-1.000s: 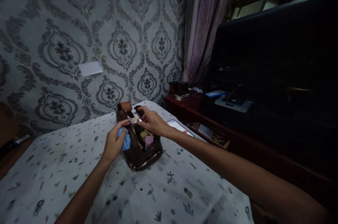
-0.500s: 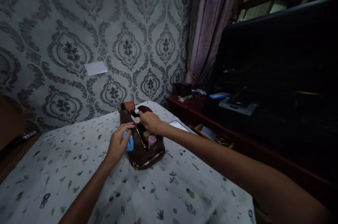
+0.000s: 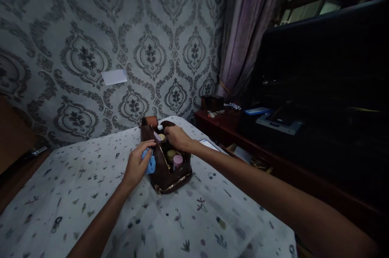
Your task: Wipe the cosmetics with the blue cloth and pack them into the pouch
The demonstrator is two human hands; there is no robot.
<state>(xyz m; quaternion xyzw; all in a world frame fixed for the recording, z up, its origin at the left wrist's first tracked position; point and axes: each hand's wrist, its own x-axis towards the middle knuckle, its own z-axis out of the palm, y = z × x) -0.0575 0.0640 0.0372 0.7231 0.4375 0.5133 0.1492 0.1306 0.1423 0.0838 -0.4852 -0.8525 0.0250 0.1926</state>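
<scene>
A brown toiletry bag (image 3: 158, 168) sits unzipped on the bed, its gold zipper teeth showing along the front. Inside stand a pink-capped container (image 3: 178, 162), containers with yellowish lids (image 3: 170, 155) and a white-capped bottle (image 3: 160, 127). My left hand (image 3: 136, 164) is closed on a crumpled blue cloth (image 3: 150, 164), with its fingertips on the bag's left rim. At the far right of the opening my right hand (image 3: 178, 138) reaches in with curled fingers; what they grip, if anything, is hidden.
A phone (image 3: 209, 144) with a lit screen lies right of the bag on the patterned bedsheet (image 3: 121, 229). Beyond the bed's right edge is a dark red desk (image 3: 217, 124) with small items and a large black screen (image 3: 328, 67). The patterned wall rises behind.
The view has shifted slightly, so the whole scene sits a little further right. My right hand's fingers have moved slightly away from the white-capped bottle; my left hand keeps the blue cloth.
</scene>
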